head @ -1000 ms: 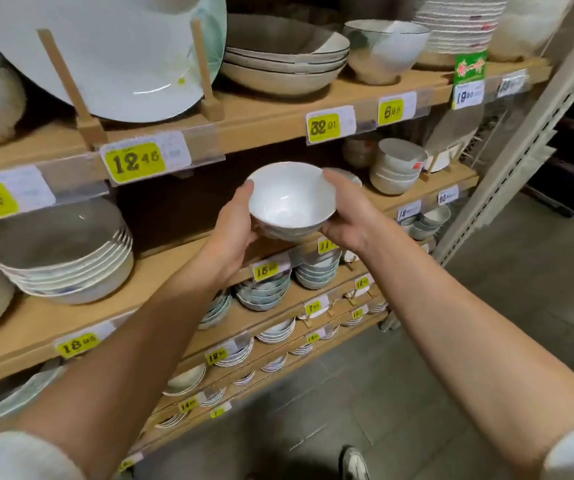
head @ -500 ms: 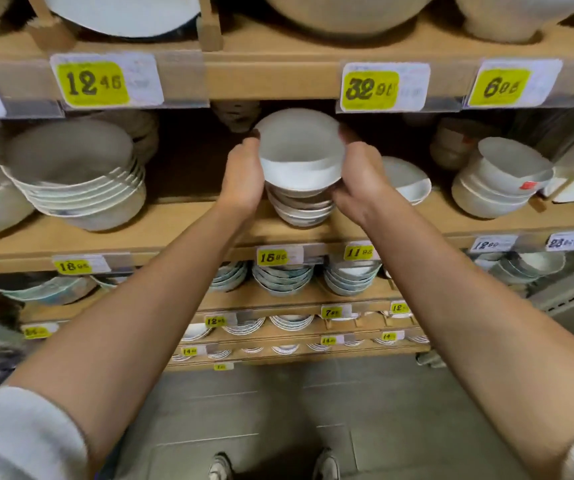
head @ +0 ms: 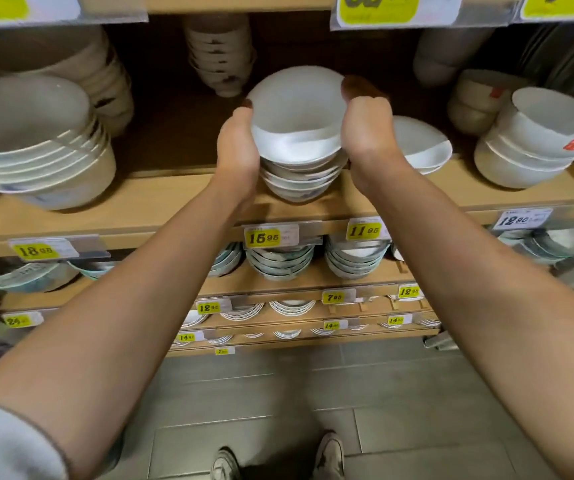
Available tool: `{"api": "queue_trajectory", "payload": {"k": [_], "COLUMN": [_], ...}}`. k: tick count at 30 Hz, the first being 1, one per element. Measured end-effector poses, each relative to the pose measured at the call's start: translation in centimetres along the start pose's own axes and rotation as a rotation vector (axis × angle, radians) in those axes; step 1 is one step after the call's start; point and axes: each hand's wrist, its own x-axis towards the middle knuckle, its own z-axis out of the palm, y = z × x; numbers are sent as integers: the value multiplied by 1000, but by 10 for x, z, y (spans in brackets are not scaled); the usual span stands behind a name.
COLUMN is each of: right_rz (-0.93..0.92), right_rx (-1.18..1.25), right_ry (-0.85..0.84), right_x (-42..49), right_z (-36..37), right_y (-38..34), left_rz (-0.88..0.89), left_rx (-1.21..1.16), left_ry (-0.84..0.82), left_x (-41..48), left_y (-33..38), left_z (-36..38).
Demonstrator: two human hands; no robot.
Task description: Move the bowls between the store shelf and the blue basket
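A white bowl (head: 296, 116) sits on top of a stack of similar bowls (head: 299, 183) on the wooden store shelf (head: 161, 206). My left hand (head: 237, 147) grips its left side and my right hand (head: 365, 129) grips its right side, thumbs over the rim. The bowl tilts slightly toward me. The blue basket is out of view.
A stack of wide bowls (head: 36, 147) stands at the left, a single white bowl (head: 420, 143) just right of my right hand, and more stacked bowls (head: 535, 140) at the far right. Lower shelves hold small plates and bowls. My shoes (head: 275, 459) are on the grey tile floor.
Both hands carried the white bowl from in front of the shelf into it and lowered it onto the stack of bowls. The view has moved closer to the shelf.
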Motion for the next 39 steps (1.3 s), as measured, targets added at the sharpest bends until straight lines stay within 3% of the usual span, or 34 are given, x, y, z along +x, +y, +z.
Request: {"api": "queue_trajectory", "payload": {"k": [4,12,21,26,31,39], "right_rz": [63,-6,154,107,172,118], "right_rx": [50,208,435,446,473,296], "right_ry": [-36,-25,32,4,-45,-70], "right_x": [3,8,13,21,21,14], "right_z": [-3,4,14,17,10,0], "right_y": [12,23,28,28,27,22], "left_rz": [-17,-67,-133,-147,-148,-83], "left_rx": [-56,-89,-227,-236,-211,-78], "left_ry": [9,-15,-16,-17,11,-22], "left_x": [1,9,14,26,29,13], "left_y": [-1,-6,-9,-9,-10,-8], "left_z": [4,3,10,11,12,5]}}
